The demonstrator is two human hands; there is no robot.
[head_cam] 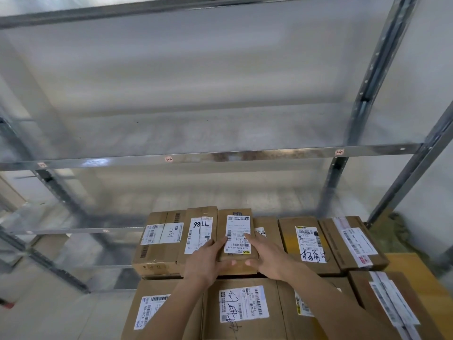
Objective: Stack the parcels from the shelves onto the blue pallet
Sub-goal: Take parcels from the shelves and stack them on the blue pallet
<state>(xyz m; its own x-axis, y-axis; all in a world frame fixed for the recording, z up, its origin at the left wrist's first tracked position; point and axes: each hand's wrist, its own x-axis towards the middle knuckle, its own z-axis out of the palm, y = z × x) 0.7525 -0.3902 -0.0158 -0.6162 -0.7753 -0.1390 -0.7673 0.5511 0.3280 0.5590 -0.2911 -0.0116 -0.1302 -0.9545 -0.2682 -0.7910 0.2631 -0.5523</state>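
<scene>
A small brown parcel (236, 222) with a white label stands in the far row of a stack of cardboard parcels. My left hand (206, 262) grips its left side, thumb under its near edge. My right hand (266, 257) grips its right side, fingers across the label. To the left stands the parcel marked "98LL" (199, 233), and beyond it one marked "A34" (159, 244). On the right lie a parcel with handwriting (307, 244) and a taped one (353, 241). Larger parcels (242, 307) form the near row. The blue pallet is not in view.
Metal shelving (220, 155) rises behind the stack, its boards bare. Upright posts (367, 94) stand at the right. A yellow-brown surface (421, 273) shows at the right of the stack. Grey floor (61, 310) lies to the left.
</scene>
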